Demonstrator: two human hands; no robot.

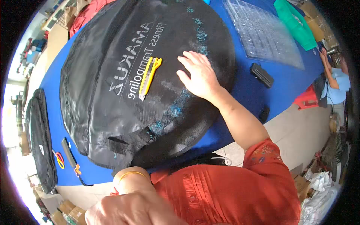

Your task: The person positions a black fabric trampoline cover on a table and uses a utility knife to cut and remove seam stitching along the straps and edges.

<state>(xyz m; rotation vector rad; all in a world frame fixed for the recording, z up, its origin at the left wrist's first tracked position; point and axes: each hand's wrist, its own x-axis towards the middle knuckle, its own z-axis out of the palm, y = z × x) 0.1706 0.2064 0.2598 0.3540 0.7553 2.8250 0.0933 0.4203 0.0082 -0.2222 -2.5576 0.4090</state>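
A round black trampoline cover (112, 48) with white lettering and blue frayed patches lies over the blue table. On its right part rests my right hand (198, 75), palm down, fingers spread and holding nothing. A yellow utility knife (150, 77) lies on the lettering, left of that hand and apart from it. My left hand (129, 210) is large and blurred at the bottom edge, close to the camera, below a gold bracelet (133, 173) on the wrist. Its fingers are hidden. A black strap (129, 144) crosses the cover's near edge.
A clear plastic sheet (266, 35), green bag (296, 24) and black case (261, 75) are at the right. Red-yellow scissors (59, 160), a dark bar (68, 152) and a folded black bag (40, 138) lie left. Another person (335, 84) is at far right.
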